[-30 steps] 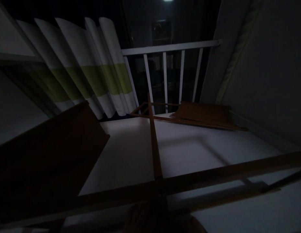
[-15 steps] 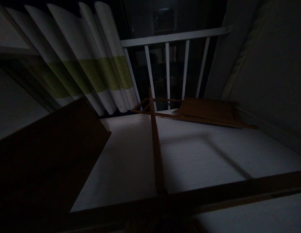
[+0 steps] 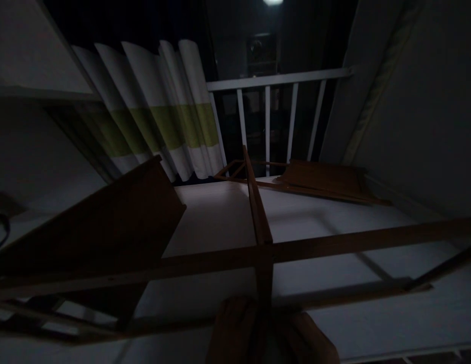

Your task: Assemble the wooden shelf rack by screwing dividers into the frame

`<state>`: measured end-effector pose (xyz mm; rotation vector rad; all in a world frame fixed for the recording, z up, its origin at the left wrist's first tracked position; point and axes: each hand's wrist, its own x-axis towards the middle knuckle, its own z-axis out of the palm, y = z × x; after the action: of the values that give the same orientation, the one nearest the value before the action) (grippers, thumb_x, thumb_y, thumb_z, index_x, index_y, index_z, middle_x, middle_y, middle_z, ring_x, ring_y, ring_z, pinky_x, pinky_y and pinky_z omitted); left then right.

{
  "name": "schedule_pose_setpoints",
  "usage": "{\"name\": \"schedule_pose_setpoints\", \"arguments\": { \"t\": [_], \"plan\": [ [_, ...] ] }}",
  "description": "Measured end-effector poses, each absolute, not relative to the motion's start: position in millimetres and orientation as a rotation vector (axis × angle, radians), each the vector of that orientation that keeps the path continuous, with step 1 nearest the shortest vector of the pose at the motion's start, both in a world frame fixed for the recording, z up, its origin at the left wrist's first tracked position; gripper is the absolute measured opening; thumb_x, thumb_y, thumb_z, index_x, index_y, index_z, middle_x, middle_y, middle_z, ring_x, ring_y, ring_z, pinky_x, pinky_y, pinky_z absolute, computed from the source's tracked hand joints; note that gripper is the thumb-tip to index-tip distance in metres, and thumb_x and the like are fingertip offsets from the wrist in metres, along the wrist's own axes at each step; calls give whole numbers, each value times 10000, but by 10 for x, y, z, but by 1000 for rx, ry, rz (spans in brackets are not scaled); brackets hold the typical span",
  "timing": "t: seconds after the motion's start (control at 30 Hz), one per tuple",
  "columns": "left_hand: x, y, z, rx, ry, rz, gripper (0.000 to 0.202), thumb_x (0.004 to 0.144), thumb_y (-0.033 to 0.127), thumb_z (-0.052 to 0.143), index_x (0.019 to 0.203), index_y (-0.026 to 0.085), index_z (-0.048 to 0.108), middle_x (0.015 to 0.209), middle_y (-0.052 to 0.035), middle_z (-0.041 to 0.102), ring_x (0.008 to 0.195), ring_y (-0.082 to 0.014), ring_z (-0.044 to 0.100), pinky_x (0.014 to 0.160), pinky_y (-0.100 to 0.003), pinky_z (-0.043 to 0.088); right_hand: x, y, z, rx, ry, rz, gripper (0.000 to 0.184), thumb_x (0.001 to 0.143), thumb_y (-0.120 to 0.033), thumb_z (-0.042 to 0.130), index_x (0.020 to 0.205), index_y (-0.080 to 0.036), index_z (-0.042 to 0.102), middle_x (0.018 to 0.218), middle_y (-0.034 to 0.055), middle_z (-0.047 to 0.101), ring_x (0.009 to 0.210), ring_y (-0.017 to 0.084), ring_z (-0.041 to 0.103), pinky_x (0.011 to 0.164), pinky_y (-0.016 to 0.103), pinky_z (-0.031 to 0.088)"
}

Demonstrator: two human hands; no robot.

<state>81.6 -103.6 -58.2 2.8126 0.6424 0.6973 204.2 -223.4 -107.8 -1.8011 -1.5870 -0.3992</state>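
A brown wooden frame (image 3: 216, 259) spans the view, with a long cross rail, a lower rail and a middle post (image 3: 264, 283). At the bottom, my left hand (image 3: 232, 328) is closed on the frame's lower part, just left of the post. My right hand (image 3: 305, 336) is closed there too, on the post's right side. Deep shadow hides most of the fingertips of both hands. From the middle of the cross rail, a wooden bar (image 3: 256, 202) runs away towards the window.
A dark brown panel (image 3: 144, 217) leans at the left. Another wooden panel piece (image 3: 322, 177) lies at the back right on the white floor (image 3: 216, 212). Behind are a white railing (image 3: 281, 79) before a dark window and a curtain (image 3: 163, 116) with a green band.
The view has tilted down and shifted, so the railing and curtain sit lower. Both hands now show at the bottom, and more of the frame, including its lower rail, is in view.
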Motion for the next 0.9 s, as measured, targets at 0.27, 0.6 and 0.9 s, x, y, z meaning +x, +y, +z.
{"name": "schedule_pose_setpoints", "arguments": {
  "t": [0.27,0.6,0.9],
  "plan": [
    [804,-1142,-438,2585,651,697,186,825,258,424,981,198,507,926,-63,590,866,-186,541,771,-360,462,1997,-2236,-860,-1763,-1586,-313,253,897,-209,320,927,-197,572,815,53,573,797,168,545,671,249,479],
    [377,-1129,-340,2450,771,1040,325,825,281,432,1141,214,398,1109,-82,516,1021,-181,501,859,-353,434,1986,-2350,-787,-1740,-1530,-343,187,878,-236,432,1046,-227,513,976,34,548,925,162,511,781,288,454],
    [-304,-725,-300,2930,773,797,251,799,212,439,1031,223,535,1009,-49,589,942,-205,514,817,-397,398,2353,-2361,-486,-1885,-1810,-358,420,839,-388,499,1195,-180,422,998,62,544,919,199,483,791,362,412]
  ]
}}
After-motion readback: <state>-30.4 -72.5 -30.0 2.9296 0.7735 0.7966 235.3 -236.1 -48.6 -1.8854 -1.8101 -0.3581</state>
